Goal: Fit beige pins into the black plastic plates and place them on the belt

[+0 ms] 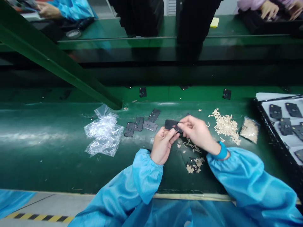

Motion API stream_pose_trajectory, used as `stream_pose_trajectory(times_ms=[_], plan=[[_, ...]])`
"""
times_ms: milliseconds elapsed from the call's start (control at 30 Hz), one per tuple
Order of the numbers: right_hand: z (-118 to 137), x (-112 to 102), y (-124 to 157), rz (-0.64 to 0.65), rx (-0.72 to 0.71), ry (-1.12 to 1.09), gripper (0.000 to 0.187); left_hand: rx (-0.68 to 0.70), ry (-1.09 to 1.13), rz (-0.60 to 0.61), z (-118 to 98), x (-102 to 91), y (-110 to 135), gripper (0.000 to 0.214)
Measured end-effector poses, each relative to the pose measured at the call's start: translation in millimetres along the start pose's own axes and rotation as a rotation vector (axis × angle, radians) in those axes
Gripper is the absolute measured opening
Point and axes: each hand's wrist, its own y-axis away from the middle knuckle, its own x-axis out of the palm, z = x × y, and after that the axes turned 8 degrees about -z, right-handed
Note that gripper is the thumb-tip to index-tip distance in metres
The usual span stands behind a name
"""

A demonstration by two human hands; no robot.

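Note:
A thin black plastic part (170, 124) is held up over the green bench between both of my hands. My left hand (163, 143) pinches its lower edge with thumb and fingers. At its right end, the closed fingers of my right hand (195, 130) grip the same part; whether they also hold a small piece is hidden. Left of my hands, several flat black parts (138, 123) lie loosely together. Under and beside my right hand are small beige pieces (195, 164), some lying over dark bits. A larger heap of beige pieces (226, 124) spreads farther right.
Clear plastic bags (103, 132) are piled at left. A filled bag (250, 129) lies right of the heap, near a tray (262, 126) with black parts. A green beam (71, 71) slants down to the bench. Two co-workers' hands (270, 9) (48, 10) show across.

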Motion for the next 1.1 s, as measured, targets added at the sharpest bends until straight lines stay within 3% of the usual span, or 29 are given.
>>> stream_pose_trajectory(times_ms=[100,200,233,300,367,433,533,700,767,867,967,1100], plan=[[-16,-34,-61,-0.189,0.135,-0.006,0.020,0.077,-0.188,0.082,-10,-6.6,-10,0.032],[-42,-73,-115,-0.388,0.190,0.221,0.014,0.281,-0.483,0.128,-31,-11.1,-38,0.024],[-49,-82,-125,-0.412,0.184,0.349,0.015,0.378,-0.621,0.139,-42,-11.6,-52,0.021],[-58,-93,-131,-0.474,0.031,0.601,0.023,0.597,-0.955,0.092,-69,-10.7,-84,0.016],[-59,-94,-118,-0.501,-0.120,0.670,0.031,0.792,-1.316,-0.044,-97,-6.4,-115,0.019],[-53,-88,-94,-0.444,-0.172,0.648,0.030,0.875,-1.651,-0.214,-118,2.6,-141,0.026],[-39,-74,-55,-0.383,-0.174,0.562,0.024,0.892,-1.753,-0.186,-126,28.1,-165,0.032],[-35,-58,-12,-0.320,-0.120,0.296,0.026,0.884,-1.873,0.132,-78,97.4,-185,0.038],[-41,-54,-5,-0.334,-0.090,0.142,0.027,0.928,-1.920,0.205,-56,125.4,-193,0.046],[-52,-51,-1,-0.376,-0.053,0.005,0.028,0.951,-1.975,0.271,-41,154.9,-206,0.038],[-57,-49,2,-0.379,-0.039,-0.035,0.030,0.956,-1.983,0.306,-49,162.2,-209,0.038],[-55,-48,8,-0.355,-0.009,-0.064,0.032,0.991,-1.922,0.276,-72,131.7,-188,0.035]])
